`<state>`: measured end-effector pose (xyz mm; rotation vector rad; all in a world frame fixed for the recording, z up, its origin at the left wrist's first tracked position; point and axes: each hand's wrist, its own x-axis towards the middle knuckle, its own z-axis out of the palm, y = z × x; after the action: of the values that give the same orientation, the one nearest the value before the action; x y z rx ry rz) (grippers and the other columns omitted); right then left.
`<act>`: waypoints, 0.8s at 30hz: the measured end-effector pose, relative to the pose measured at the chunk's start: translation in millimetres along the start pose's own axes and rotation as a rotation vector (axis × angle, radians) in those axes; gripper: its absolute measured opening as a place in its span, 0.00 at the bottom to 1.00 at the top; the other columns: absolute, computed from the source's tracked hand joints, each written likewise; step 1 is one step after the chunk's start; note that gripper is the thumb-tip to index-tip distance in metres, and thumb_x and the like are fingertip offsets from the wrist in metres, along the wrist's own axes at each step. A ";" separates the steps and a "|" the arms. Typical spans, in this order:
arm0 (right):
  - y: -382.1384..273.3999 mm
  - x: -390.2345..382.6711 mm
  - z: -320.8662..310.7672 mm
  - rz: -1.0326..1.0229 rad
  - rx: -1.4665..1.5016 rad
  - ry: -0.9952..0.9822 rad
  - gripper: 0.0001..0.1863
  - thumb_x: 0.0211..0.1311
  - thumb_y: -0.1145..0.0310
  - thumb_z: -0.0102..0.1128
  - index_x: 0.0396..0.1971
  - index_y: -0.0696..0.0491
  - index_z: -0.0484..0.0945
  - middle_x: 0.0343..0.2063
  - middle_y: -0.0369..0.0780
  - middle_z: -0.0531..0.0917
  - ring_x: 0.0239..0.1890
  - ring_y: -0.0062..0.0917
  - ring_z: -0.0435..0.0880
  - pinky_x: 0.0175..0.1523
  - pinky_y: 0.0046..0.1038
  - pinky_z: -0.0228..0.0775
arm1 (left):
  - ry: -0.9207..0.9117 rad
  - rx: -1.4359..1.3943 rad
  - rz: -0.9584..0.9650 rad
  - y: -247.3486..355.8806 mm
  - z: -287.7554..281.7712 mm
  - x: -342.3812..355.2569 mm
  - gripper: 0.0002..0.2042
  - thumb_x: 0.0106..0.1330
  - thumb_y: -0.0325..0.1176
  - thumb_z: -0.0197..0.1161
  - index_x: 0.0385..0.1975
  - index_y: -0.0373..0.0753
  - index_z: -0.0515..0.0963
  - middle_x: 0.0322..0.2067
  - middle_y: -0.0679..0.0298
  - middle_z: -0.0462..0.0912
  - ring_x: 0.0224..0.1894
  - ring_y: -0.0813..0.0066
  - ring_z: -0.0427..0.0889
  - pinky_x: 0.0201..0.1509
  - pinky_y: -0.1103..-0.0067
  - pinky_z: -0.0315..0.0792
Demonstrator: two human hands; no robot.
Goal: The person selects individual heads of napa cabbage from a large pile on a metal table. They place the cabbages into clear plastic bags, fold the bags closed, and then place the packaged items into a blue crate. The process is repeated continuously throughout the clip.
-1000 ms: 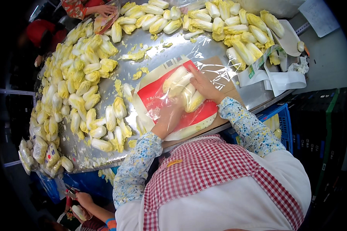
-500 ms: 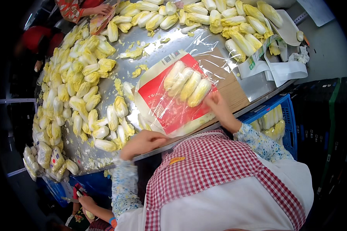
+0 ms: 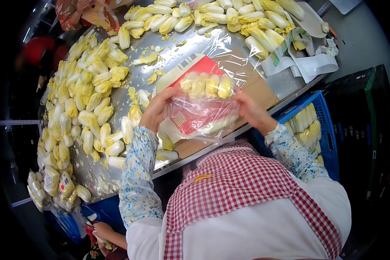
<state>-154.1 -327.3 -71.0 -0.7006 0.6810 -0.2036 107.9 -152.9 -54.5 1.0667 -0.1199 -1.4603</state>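
Several small napa cabbages lie side by side in a clear plastic bag over the table edge nearest me. My left hand grips the bag's left side, and my right hand grips its right side, fingers closed on the plastic. The yellow leafy ends of the cabbages face me, and the bag's loose part hangs toward my apron. Beneath it rests a red and cream printed sheet, partly hidden by the bag, on a piece of brown cardboard.
Loose napa cabbages are heaped along the metal table's left side, with more at the back. Bagged cabbages sit at the left corner. A blue crate holds packed ones at right. Co-workers' hands show at far left and lower left.
Both hands have moved onto the bag's sides; the left rose from the table edge. The bag of cabbages has been lifted and tilted, leafy ends now toward me.
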 end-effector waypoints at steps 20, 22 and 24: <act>-2.8 5.4 -21.5 -0.611 -1.307 0.363 0.16 0.64 0.63 0.59 0.45 0.59 0.75 0.38 0.44 0.80 0.33 0.30 0.81 0.39 0.31 0.74 | 0.557 0.167 0.445 -143.5 44.1 -92.6 0.22 0.65 0.24 0.61 0.57 0.31 0.66 0.48 0.56 0.76 0.48 0.69 0.79 0.51 0.73 0.78; -7.8 -39.8 26.2 -0.848 -1.383 0.242 0.15 0.62 0.64 0.60 0.44 0.57 0.76 0.38 0.44 0.80 0.35 0.33 0.81 0.43 0.33 0.73 | 0.716 0.382 0.526 -152.9 53.3 -105.4 0.23 0.63 0.26 0.64 0.58 0.31 0.66 0.50 0.54 0.75 0.47 0.72 0.79 0.49 0.78 0.76; 8.3 -62.0 56.4 -0.855 -1.287 -0.060 0.13 0.60 0.72 0.63 0.45 0.55 0.77 0.35 0.39 0.79 0.32 0.24 0.80 0.34 0.26 0.72 | 0.659 0.307 0.368 -156.8 52.8 -109.1 0.20 0.67 0.33 0.62 0.54 0.29 0.69 0.44 0.52 0.79 0.43 0.67 0.83 0.46 0.76 0.79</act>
<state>-166.1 -267.1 -13.3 -2.2208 0.3452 -0.5303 -62.3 -52.4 -67.5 1.6308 -0.0644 -0.7237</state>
